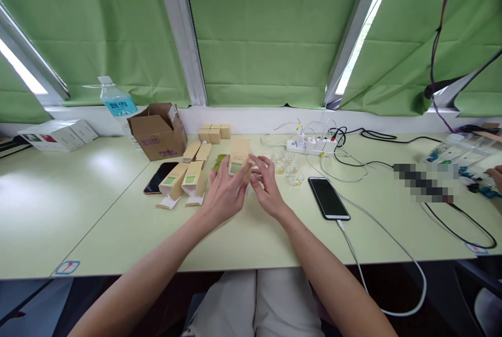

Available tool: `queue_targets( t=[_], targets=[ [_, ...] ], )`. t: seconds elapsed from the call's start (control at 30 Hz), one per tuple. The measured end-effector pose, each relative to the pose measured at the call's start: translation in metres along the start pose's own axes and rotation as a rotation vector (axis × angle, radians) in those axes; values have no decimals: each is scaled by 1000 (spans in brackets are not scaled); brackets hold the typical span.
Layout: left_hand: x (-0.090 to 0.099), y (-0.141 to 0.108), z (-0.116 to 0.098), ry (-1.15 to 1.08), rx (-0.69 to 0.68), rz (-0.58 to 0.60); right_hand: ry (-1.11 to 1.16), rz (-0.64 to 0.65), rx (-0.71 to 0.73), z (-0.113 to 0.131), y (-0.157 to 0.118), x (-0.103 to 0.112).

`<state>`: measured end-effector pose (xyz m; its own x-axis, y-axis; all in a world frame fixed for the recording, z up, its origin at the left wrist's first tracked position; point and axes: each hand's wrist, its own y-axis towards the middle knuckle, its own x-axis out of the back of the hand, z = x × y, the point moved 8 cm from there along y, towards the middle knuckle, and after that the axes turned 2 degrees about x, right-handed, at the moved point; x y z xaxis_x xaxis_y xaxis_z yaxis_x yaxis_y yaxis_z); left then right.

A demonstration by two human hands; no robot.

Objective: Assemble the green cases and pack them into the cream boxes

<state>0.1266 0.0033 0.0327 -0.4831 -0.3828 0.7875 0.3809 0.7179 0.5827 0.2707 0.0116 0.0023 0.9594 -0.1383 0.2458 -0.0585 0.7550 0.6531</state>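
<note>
A small tan cardboard box [240,149] with a green label stands upright in front of me, its back flap raised. My left hand [226,190] is closed round its lower left side. From the right, my right hand [269,184] has bent fingers and thumb on the box's right edge; part of this contact is hidden. Left of my hands lie two open boxes of the same kind, a nearer one [193,182] and another [174,177], white flaps sticking out. Small green pieces [220,160] lie partly behind my left hand. Several clear round containers [289,167] with yellow bits sit right of my right hand.
A brown carton [157,132] and water bottle [117,104] stand at back left; several small closed boxes [214,133] are by the wall. A dark phone [159,177] lies left, a charging phone [328,198] right. Cables trail from a power strip [314,145]. Another person's hand [496,176] shows far right.
</note>
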Motion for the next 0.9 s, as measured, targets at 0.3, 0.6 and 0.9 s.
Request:
queue_targets(
  t=[0.3,0.6,0.9],
  targets=[
    [-21,-25,16,-334,-112,-105,56,-3,16,2,-1,6],
    [-15,-16,38,-706,-41,5,271,44,-39,-5,2,5],
    [-13,-14,31,-653,-61,-37,238,35,-106,-15,1,7]
  ],
)
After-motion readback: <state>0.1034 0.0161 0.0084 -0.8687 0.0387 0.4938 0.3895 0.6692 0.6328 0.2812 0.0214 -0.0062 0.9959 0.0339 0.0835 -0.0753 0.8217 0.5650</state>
